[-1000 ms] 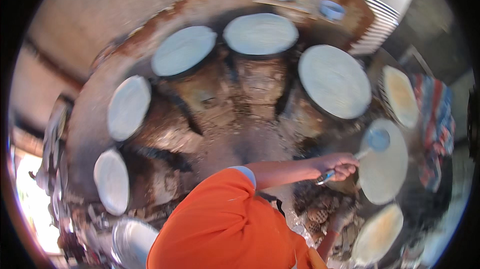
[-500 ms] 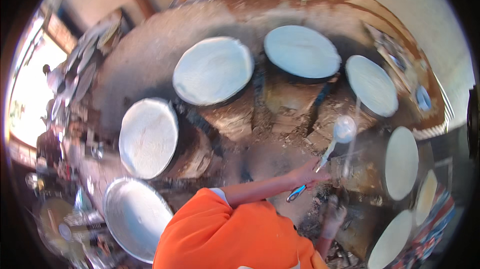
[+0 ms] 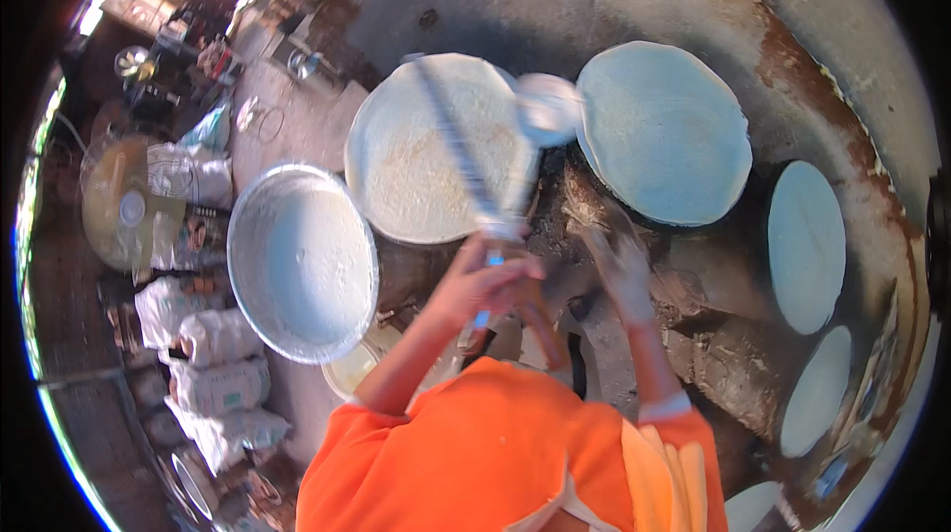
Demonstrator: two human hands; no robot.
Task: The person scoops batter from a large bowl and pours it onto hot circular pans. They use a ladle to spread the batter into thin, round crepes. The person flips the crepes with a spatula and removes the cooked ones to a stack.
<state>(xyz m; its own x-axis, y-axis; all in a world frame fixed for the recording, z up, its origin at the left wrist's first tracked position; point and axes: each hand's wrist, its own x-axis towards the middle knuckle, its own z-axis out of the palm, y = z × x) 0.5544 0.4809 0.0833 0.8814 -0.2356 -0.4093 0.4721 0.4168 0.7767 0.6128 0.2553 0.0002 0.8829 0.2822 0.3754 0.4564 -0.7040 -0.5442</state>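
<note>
My left hand (image 3: 492,279) is closed around the blue handle of a ladle (image 3: 548,110), whose round bowl blurs between two griddles. A long thin flat strip (image 3: 446,126), also blurred, extends from the same hand across the left griddle (image 3: 436,160). My right hand (image 3: 621,260) has its fingers apart and nothing visible in them, just below the right griddle (image 3: 664,136). Pale, thin batter-like sheets cover both round griddles. Left of my left arm stands a wide metal basin (image 3: 236,265) with a whitish mixture inside.
More pale-covered griddles curve down the right side, one (image 3: 807,247) beside the soot-stained clay surface (image 3: 713,274). White sacks (image 3: 223,383) and a round fan (image 3: 129,205) are at the left. A yellowish bowl (image 3: 349,372) sits below the basin.
The view has swung round, with the basin now higher up. My left hand and ladle have come over near the left griddle. My right hand has moved up between the griddles, fingers spread.
</note>
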